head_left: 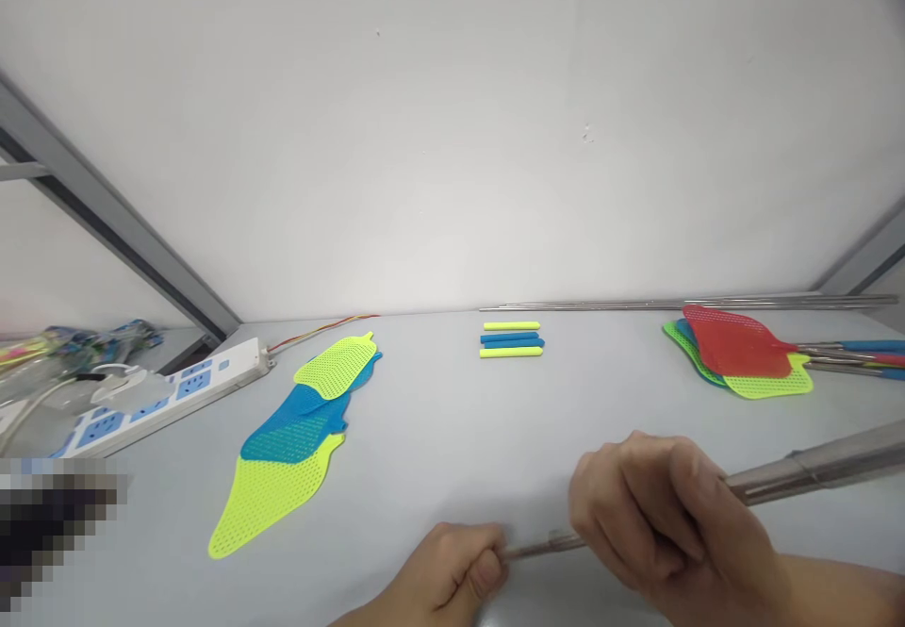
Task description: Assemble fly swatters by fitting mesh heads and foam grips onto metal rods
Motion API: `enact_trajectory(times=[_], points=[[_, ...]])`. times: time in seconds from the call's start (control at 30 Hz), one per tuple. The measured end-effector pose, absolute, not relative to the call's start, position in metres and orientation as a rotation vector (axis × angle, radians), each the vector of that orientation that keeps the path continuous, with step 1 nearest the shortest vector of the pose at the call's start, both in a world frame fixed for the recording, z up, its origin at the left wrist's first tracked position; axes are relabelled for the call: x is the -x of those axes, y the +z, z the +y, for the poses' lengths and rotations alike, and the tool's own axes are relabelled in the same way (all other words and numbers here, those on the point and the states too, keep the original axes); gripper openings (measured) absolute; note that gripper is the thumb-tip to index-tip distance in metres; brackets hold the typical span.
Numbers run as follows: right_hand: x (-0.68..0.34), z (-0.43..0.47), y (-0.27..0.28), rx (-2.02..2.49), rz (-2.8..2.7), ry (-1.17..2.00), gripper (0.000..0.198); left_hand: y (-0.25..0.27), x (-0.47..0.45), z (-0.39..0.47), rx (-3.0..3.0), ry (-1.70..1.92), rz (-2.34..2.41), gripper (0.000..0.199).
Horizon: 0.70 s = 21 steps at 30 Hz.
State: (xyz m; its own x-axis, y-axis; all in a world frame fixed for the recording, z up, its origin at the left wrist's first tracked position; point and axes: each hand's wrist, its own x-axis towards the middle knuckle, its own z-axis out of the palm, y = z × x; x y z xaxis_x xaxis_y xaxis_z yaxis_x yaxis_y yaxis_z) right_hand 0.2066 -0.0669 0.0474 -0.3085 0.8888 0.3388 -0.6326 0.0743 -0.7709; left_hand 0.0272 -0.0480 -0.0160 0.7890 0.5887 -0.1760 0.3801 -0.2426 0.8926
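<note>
A long silvery bundle of metal rods (820, 462), seemingly in clear wrapping, slants across the front of the table and out past the right edge. Its thinner left end is in the closed fingers of my left hand (456, 570). Farther along, my right hand (671, 523) is wrapped round the same bundle, raised above the tabletop. To the left lie overlapping fly swatter heads: a small yellow-green one (336, 368), blue ones (293, 424) and a larger yellow-green one (275, 504). Short yellow-green and blue handle sleeves (510, 339) lie in a row at the back middle.
Fly swatters with handles, a red one (739, 339) on top, are stacked at the right. Thin metal rods (636, 305) lie along the wall. A white power strip (184, 387) with plugs stands at the left near a grey frame post (134, 222). A pixelated patch covers the lower left.
</note>
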Motion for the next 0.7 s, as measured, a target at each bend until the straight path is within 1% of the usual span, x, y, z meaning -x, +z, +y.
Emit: enact_trajectory(times=[0.2, 0.47, 0.7], points=[[-0.206, -0.066, 0.045, 0.338, -1.066, 1.561, 0.048, -0.017, -0.027, -0.049, -1.871, 0.242, 0.766, 0.045], [-0.205, -0.063, 0.034, 0.229, -1.017, 1.576, 0.042, -0.013, -0.028, -0.050, -1.850, 0.227, 0.794, 0.042], [-0.205, -0.062, 0.033, 0.246, -1.000, 1.580, 0.042, -0.014, -0.028, -0.049, -1.842, 0.226, 0.796, 0.045]])
